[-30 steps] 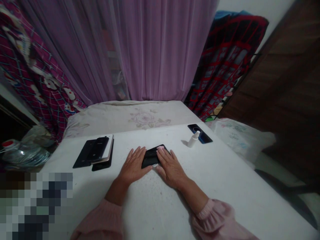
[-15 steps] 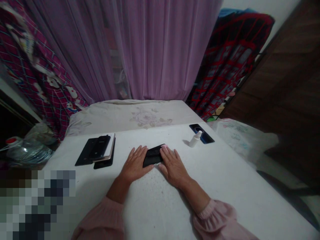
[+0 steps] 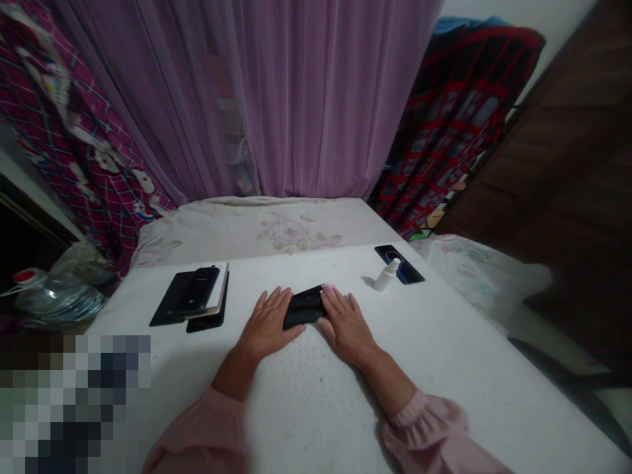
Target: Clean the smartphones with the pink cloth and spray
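Observation:
A black smartphone (image 3: 303, 308) lies on the white tabletop (image 3: 306, 401) in front of me, tilted slightly up to the right. My left hand (image 3: 266, 324) steadies its left end, thumb along the near edge and fingers over the far side. Over the right end, my right hand (image 3: 347, 329) presses a small pink cloth (image 3: 330, 287) against the phone, its fingers close together. Most of the cloth is hidden beneath those fingers. Beyond the right hand stands a small white spray bottle (image 3: 384, 279).
Several phones (image 3: 200, 291) lie piled at the left of the table. Behind the bottle is another dark phone (image 3: 413, 274) with a blue ring-like pattern. A large water jug (image 3: 54, 299) sits off the left edge, and a plastic bag (image 3: 488, 276) is off the right.
My right hand, with the pink cloth, has slid slightly to the right along the phone. My left hand stays nearly where it was.

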Available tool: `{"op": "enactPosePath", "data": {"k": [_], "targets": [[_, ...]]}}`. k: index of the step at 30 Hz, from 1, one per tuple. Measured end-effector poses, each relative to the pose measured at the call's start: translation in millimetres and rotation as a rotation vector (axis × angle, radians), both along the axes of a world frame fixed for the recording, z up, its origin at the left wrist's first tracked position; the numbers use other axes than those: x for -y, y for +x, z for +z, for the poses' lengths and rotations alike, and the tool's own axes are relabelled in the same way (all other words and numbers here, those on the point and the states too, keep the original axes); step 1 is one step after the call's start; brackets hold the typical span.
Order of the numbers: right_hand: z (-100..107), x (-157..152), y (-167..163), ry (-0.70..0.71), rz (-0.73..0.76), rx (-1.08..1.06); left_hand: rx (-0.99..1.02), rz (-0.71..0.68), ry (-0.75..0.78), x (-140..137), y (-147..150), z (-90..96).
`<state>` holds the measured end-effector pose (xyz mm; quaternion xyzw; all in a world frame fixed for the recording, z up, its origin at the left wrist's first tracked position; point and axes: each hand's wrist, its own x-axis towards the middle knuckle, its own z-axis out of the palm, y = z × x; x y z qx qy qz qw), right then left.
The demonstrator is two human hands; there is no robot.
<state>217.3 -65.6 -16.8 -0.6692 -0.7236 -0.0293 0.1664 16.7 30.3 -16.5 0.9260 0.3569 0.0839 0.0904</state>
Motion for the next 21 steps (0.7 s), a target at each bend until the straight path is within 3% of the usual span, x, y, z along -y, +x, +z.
{"op": "enactPosePath", "data": {"k": [9, 17, 21], "targets": [[5, 11, -25, 0.019, 0.215, 0.005, -0.020, 0.018, -0.024, 2, 1, 4.5], [1, 0, 2, 0.008, 0.018, -0.014, -0.013, 0.010, -0.006, 1, 1, 3.3], [1, 7, -12, 0.036, 0.108, 0.009, -0.004, -0.001, -0.006, 1, 0, 2.6]]}}
